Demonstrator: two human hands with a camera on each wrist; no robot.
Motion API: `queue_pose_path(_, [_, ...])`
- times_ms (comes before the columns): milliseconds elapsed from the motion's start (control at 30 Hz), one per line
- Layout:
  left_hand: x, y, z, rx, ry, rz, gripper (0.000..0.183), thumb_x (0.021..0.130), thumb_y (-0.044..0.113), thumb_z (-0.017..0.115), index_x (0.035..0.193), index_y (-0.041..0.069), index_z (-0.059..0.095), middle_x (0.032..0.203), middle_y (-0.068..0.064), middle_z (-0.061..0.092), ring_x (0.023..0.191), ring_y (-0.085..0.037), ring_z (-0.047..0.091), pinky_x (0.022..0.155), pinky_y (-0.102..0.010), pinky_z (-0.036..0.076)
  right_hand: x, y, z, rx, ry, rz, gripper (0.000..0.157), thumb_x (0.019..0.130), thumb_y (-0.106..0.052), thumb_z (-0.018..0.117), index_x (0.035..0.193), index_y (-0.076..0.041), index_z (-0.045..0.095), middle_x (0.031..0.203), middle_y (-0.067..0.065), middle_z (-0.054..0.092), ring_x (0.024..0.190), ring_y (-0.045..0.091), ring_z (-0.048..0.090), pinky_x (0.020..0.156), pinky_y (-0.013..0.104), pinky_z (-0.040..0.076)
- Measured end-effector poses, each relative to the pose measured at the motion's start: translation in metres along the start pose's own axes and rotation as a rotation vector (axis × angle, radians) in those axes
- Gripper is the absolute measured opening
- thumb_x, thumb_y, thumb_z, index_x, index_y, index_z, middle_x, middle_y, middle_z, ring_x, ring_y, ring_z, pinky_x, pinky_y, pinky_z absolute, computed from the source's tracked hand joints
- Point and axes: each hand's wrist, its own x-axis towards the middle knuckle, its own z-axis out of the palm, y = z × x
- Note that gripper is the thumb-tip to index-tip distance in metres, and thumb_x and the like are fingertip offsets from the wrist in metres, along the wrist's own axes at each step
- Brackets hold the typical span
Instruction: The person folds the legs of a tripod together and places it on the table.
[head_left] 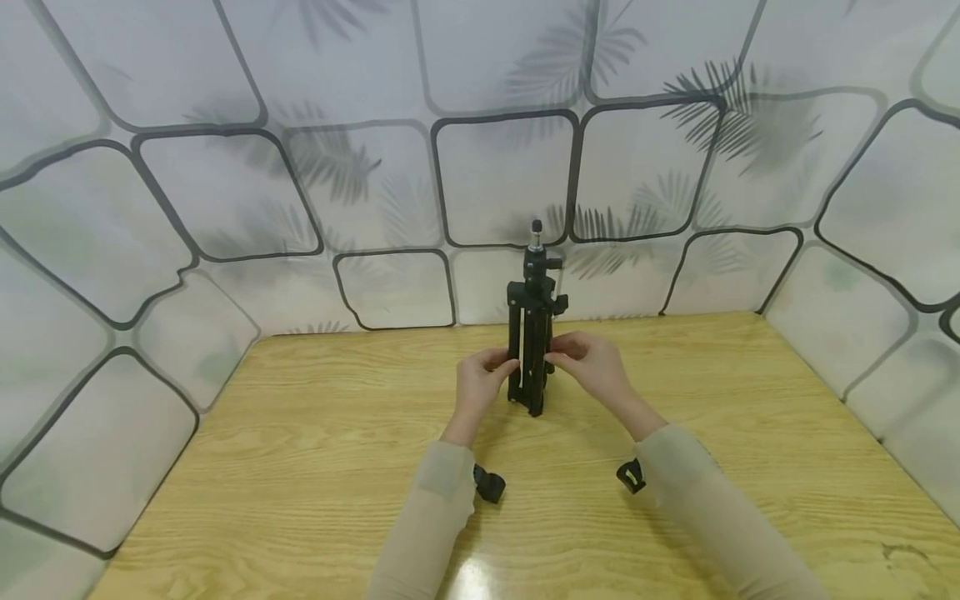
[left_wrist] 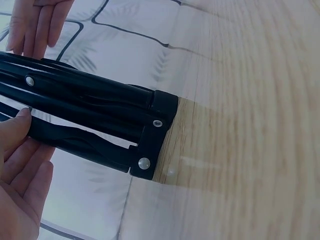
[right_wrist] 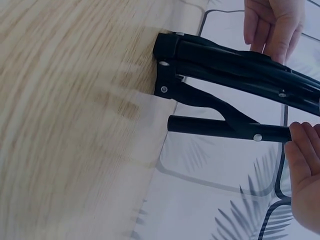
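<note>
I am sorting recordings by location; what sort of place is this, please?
Probably an indoor filming corner: a wood-grain table, leaf-patterned walls on three sides, and an upright black tripod stand.

Black light stand [head_left: 534,329]: upright on wooden table [head_left: 337,442], toward the table's far edge. Legs mostly folded alongside; one leg [right_wrist: 200,126] angled slightly outward. Silver rivets at joints. Metal spigot [head_left: 536,239] on top, black-tipped.

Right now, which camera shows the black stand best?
Head: it frames the black stand top to bottom, silver stud included, though small. Left wrist shows only the lower part, larger, top out of frame; right wrist likewise, with one leg standing apart from the others.
</note>
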Motion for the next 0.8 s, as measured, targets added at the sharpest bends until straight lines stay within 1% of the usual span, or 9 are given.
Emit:
queue_pose_path(133, [0.001, 0.001, 0.000, -0.002, -0.009, 0.010, 0.022, 0.065, 0.040, 0.057, 0.079, 0.024, 0.060, 0.072, 0.013, 0.056, 0.061, 0.001, 0.051, 0.050, -0.019, 0.042, -0.009, -0.047, -0.018, -0.031, 0.023, -0.001, 0.031, 0.069, -0.029, 0.060, 0.092, -0.008, 0.058, 0.087, 0.006, 0.057, 0.076, 0.020, 0.053, 0.060, 0.037, 0.042])
queue_pose_path(200, [0.000, 0.006, -0.003, 0.006, -0.017, 0.015, 0.024, 0.065, 0.040, 0.057, 0.080, 0.022, 0.061, 0.073, 0.012, 0.057, 0.062, 0.000, 0.052, 0.050, -0.018, 0.042, -0.010, -0.057, -0.023, -0.053, 0.020, -0.006, 0.032, 0.070, -0.026, 0.059, 0.094, -0.005, 0.057, 0.089, 0.007, 0.056, 0.078, 0.020, 0.053, 0.065, 0.033, 0.042])
queue_pose_path(233, [-0.003, 0.017, -0.009, 0.003, -0.035, 0.009, 0.023, 0.067, 0.036, 0.057, 0.082, 0.019, 0.061, 0.074, 0.009, 0.058, 0.064, -0.002, 0.052, 0.051, -0.019, 0.042, -0.010, -0.060, -0.025, -0.064, 0.016, -0.004, 0.032, 0.070, -0.025, 0.059, 0.095, -0.004, 0.056, 0.090, 0.008, 0.056, 0.079, 0.020, 0.053, 0.066, 0.032, 0.042])
queue_pose_path(433, [-0.011, 0.070, -0.035, -0.056, -0.110, -0.054, 0.027, 0.070, 0.027, 0.058, 0.085, 0.006, 0.061, 0.078, -0.003, 0.059, 0.069, -0.011, 0.054, 0.046, -0.031, 0.042, -0.008, -0.058, -0.025, -0.087, -0.006, 0.037, 0.035, 0.071, -0.026, 0.059, 0.098, -0.004, 0.054, 0.095, 0.007, 0.055, 0.084, 0.020, 0.051, 0.069, 0.032, 0.040])
queue_pose_path(467, [-0.010, 0.071, -0.035, -0.061, -0.107, -0.057, 0.028, 0.069, 0.030, 0.058, 0.085, 0.006, 0.062, 0.077, -0.002, 0.059, 0.068, -0.010, 0.054, 0.046, -0.032, 0.042, -0.008, -0.056, -0.025, -0.085, -0.005, 0.039, 0.035, 0.070, -0.026, 0.059, 0.098, -0.004, 0.054, 0.095, 0.007, 0.055, 0.084, 0.020, 0.051, 0.070, 0.032, 0.040])
queue_pose_path(500, [-0.009, 0.065, -0.031, -0.059, -0.109, -0.053, 0.027, 0.070, 0.028, 0.058, 0.085, 0.006, 0.061, 0.078, -0.003, 0.059, 0.069, -0.010, 0.054, 0.047, -0.031, 0.042, -0.007, -0.055, -0.024, -0.086, -0.004, 0.040, 0.035, 0.070, -0.026, 0.059, 0.098, -0.005, 0.054, 0.095, 0.007, 0.055, 0.084, 0.020, 0.051, 0.070, 0.032, 0.040])
queue_pose_path(700, [-0.009, 0.077, -0.037, -0.049, -0.134, -0.060, 0.023, 0.071, 0.023, 0.057, 0.085, 0.005, 0.061, 0.077, -0.002, 0.059, 0.068, -0.009, 0.054, 0.055, -0.027, 0.043, -0.004, -0.049, -0.023, -0.106, -0.006, 0.036, 0.038, 0.069, -0.026, 0.060, 0.099, -0.003, 0.054, 0.095, 0.010, 0.054, 0.084, 0.022, 0.052, 0.067, 0.032, 0.041])
queue_pose_path(733, [-0.011, 0.087, -0.042, -0.042, -0.139, -0.071, 0.023, 0.070, 0.024, 0.058, 0.085, 0.006, 0.061, 0.076, -0.001, 0.059, 0.067, -0.008, 0.053, 0.054, -0.026, 0.043, -0.004, -0.049, -0.022, -0.111, -0.007, 0.038, 0.038, 0.069, -0.026, 0.060, 0.099, -0.003, 0.054, 0.095, 0.010, 0.054, 0.083, 0.022, 0.052, 0.067, 0.031, 0.042])
queue_pose_path(800, [-0.010, 0.088, -0.043, -0.039, -0.148, -0.074, 0.021, 0.071, 0.022, 0.058, 0.084, 0.006, 0.061, 0.075, -0.001, 0.059, 0.066, -0.007, 0.053, 0.056, -0.022, 0.043, -0.003, -0.047, -0.022, -0.119, -0.012, 0.048, 0.039, 0.069, -0.027, 0.059, 0.099, -0.004, 0.054, 0.095, 0.009, 0.054, 0.083, 0.021, 0.052, 0.066, 0.031, 0.042])
